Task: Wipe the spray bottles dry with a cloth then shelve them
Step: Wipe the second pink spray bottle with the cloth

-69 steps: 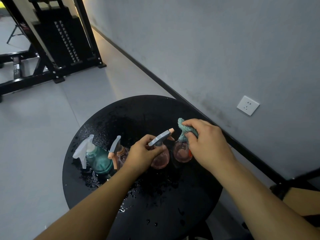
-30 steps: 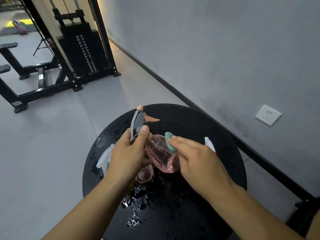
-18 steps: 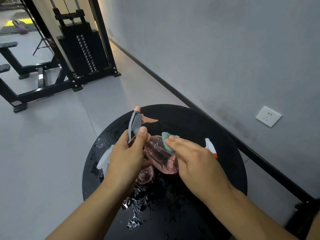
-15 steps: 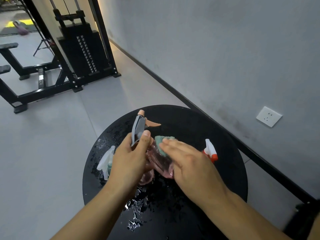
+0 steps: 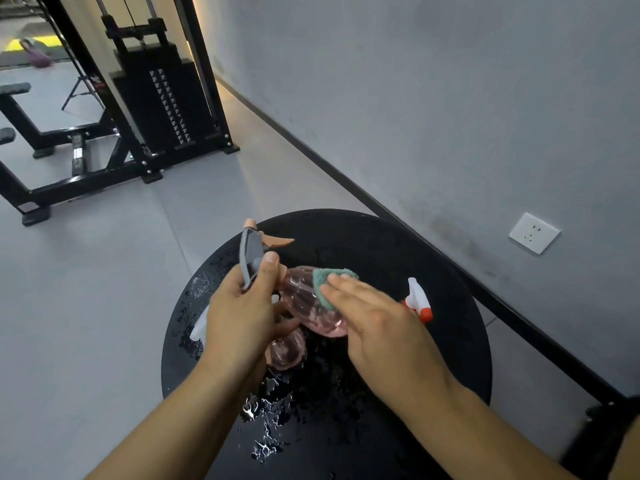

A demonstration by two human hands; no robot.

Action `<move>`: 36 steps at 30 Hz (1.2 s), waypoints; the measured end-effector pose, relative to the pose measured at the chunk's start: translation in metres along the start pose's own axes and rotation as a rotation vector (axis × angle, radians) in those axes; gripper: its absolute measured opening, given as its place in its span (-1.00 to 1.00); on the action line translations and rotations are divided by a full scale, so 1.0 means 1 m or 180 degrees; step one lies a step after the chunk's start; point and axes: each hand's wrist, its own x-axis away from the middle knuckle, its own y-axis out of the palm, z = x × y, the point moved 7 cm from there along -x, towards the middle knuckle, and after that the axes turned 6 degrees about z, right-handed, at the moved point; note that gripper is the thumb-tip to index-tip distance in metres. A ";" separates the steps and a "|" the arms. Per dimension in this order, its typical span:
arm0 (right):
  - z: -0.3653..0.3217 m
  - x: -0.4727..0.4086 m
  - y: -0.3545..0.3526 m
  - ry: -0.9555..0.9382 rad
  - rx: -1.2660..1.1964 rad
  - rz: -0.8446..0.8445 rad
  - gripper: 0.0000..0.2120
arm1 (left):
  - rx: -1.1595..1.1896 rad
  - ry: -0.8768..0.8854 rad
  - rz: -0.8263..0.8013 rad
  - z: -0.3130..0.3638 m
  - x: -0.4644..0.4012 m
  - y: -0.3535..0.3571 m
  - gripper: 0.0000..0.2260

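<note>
Pink translucent plastic spray bottle (image 5: 313, 306) with a grey trigger head and peach nozzle sits tilted in my left hand (image 5: 242, 317), whose grip is curled round the neck just under the head, thumb up against the grey trigger, so the body slants down and to the right of that grip, lifted clear of the round black tabletop (image 5: 450, 341). My right hand (image 5: 384, 327) lies with fingers straight and together, pressing a small teal cloth (image 5: 329, 282) flat against the upper side of the bottle's body; the cloth shows only past the fingertips. Below the left grip, a second pink translucent bottle (image 5: 287, 351) rests on the tabletop, partly hidden by my palm. Left of that grip, a white trigger head (image 5: 199, 327) peeks out from behind my wrist; I cannot tell what bottle it belongs to. Right of the right hand, a white and red trigger head (image 5: 417, 301) shows above the tabletop, its bottle hidden. Water droplets (image 5: 266, 414) lie on the tabletop beneath my forearms. A white wall socket (image 5: 534, 233) sits on the grey wall, and a black weight machine (image 5: 162, 98) stands on the floor beyond.
</note>
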 end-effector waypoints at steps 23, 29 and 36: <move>0.007 -0.009 -0.017 0.0347 -0.0087 0.0289 -0.52 | 0.0249 -0.0110 -0.0239 0.004 0.007 0.012 -0.71; 0.001 -0.006 -0.007 0.0103 -0.0136 0.0012 -0.52 | 0.0235 -0.0139 -0.0291 -0.003 0.011 0.015 -0.67; 0.010 -0.009 -0.013 0.0381 -0.0147 0.0098 -0.53 | 0.0342 -0.0041 -0.0231 0.004 0.005 0.008 -0.82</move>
